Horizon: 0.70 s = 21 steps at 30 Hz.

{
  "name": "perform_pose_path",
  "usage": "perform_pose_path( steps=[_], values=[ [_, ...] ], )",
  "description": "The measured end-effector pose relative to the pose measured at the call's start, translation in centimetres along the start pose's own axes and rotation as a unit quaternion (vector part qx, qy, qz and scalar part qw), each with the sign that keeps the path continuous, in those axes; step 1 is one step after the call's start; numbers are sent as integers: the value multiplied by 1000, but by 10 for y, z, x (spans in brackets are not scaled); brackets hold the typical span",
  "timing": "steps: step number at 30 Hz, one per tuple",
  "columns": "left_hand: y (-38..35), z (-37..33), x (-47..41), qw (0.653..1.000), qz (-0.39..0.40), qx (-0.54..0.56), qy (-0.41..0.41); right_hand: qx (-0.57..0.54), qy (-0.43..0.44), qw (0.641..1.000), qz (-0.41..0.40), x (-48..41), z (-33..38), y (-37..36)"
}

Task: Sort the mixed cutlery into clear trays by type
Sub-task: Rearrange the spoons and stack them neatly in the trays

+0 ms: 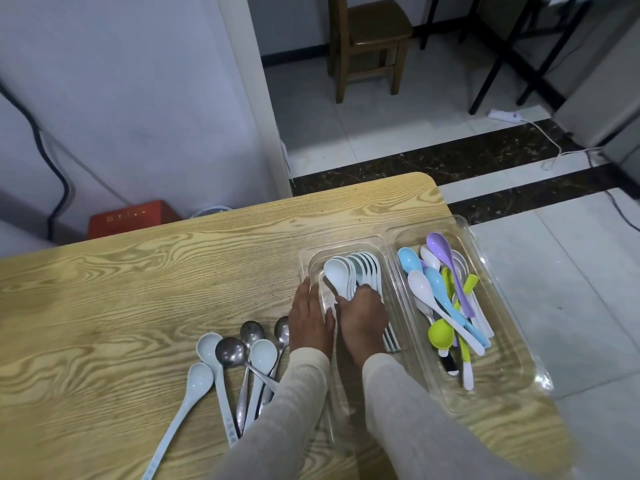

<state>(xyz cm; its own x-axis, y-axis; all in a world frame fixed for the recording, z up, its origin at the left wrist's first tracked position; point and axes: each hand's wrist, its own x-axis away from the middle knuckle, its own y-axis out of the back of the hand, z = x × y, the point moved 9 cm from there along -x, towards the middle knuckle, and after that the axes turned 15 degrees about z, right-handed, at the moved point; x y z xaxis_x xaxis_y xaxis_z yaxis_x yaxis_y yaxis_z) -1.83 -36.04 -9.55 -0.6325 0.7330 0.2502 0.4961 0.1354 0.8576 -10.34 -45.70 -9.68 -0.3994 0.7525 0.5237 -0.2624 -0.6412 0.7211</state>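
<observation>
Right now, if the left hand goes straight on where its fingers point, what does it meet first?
The left hand lies along the left rim of the clear plastic tray; past that rim's far corner, only bare light wooden table, apparently.

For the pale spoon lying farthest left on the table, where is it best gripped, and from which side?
Probably mid-handle on the pale spoon, pinched from above, coming from its left: the handle lies flat, apart from the others, while its bowl sits beside the neighbouring spoon.
</observation>
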Motion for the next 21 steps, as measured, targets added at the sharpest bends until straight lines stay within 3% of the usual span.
perform_pose_path(
  steps=[15, 21],
  values=[
    [4, -1, 2, 999, -44, 24, -22, 152, 48, 986, 51, -7, 14, 10],
    [1, 1, -1, 999, -27, 31, -26, 142, 44, 989, -15, 13, 11, -4]
  ],
)
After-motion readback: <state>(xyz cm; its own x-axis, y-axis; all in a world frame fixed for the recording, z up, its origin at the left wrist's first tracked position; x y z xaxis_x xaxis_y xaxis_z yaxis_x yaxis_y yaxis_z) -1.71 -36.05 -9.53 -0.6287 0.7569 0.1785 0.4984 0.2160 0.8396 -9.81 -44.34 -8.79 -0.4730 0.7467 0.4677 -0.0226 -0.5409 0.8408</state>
